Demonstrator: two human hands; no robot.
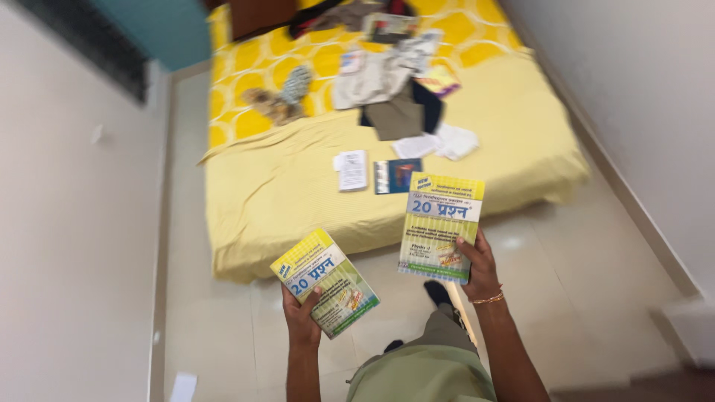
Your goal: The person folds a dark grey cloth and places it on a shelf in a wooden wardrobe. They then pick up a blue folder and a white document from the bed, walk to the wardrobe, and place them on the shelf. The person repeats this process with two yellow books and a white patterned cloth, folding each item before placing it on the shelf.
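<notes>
My left hand (301,317) holds a yellow-and-green paperback book (325,281) by its lower edge, tilted to the left. In my right hand (479,269) is a second, matching book (441,225), gripped at its lower right corner and held more upright. A gold bangle circles my right wrist. Both books hover over the pale tiled floor just in front of a low mattress (298,186) with a yellow sheet.
On the mattress lie a white booklet (351,170), a small dark blue book (397,176), white papers (445,141), dark and grey clothes (395,104) and a small soft toy (279,100). White walls stand left and right. A paper scrap (182,387) lies on the floor.
</notes>
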